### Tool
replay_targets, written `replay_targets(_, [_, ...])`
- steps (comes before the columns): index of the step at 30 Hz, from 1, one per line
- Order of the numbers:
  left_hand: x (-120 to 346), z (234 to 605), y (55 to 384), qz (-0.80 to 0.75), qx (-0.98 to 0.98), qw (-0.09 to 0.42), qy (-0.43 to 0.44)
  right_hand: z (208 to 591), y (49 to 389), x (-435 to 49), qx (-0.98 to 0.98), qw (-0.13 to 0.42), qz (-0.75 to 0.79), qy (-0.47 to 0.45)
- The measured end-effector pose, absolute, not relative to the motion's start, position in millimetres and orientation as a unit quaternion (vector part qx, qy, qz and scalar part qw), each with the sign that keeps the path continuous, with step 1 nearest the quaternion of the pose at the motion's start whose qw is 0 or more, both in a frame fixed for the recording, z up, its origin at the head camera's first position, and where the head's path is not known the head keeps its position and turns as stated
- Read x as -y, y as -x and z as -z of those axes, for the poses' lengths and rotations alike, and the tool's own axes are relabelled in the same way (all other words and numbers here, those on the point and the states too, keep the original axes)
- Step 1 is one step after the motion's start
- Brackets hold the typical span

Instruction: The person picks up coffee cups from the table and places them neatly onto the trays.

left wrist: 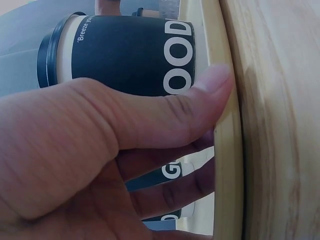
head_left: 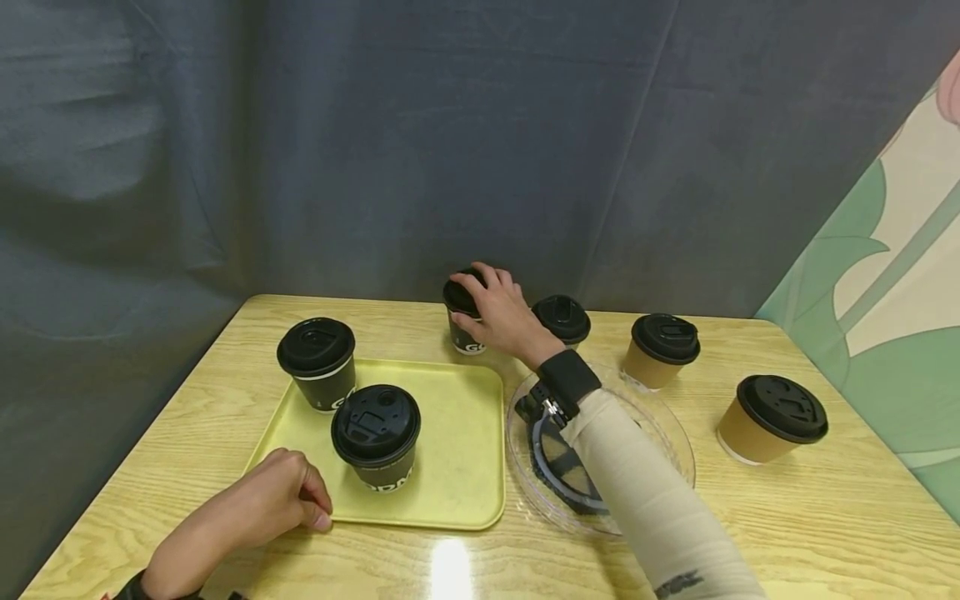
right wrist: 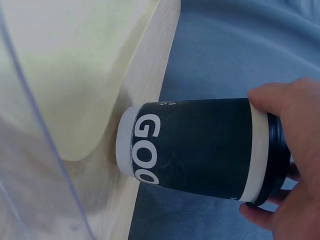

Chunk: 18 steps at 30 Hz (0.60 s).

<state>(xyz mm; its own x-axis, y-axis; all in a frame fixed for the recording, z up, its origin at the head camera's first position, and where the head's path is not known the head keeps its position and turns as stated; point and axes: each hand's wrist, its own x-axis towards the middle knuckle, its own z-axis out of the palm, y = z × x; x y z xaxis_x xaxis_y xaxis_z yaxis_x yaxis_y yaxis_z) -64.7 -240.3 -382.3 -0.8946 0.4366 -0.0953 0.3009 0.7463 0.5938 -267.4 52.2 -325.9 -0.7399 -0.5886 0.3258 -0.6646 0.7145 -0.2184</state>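
At the back of the table my right hand (head_left: 504, 315) grips a dark lidded paper coffee cup (head_left: 460, 331) from above, around its black lid. In the right wrist view this cup (right wrist: 205, 147) has white lettering, and its base is close over the wood beside the tray's corner. My left hand (head_left: 262, 500) pinches the front left rim of a yellow tray (head_left: 457, 450), the thumb (left wrist: 215, 82) on the edge in the left wrist view. Two more dark lidded cups stand on the tray, one at back left (head_left: 317, 350) and one nearer the middle (head_left: 377, 425).
Under my right forearm lies a round clear plastic container (head_left: 686, 454) holding a dark round thing with a grey ring. Brown lidded cups (head_left: 662, 350) (head_left: 771, 417) stand to the right, and another black-lidded cup (head_left: 561, 315) is behind my right wrist. A dark curtain (head_left: 450, 150) hangs behind the table.
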Motion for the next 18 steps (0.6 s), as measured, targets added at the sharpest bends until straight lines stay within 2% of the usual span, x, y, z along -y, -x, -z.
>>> replay_targets(18, [240.7,382.1,62.8,-0.301,-0.925,0.113,-0.2,325.1,253.0,-53.4,0.914,0.123,-0.167,-0.349])
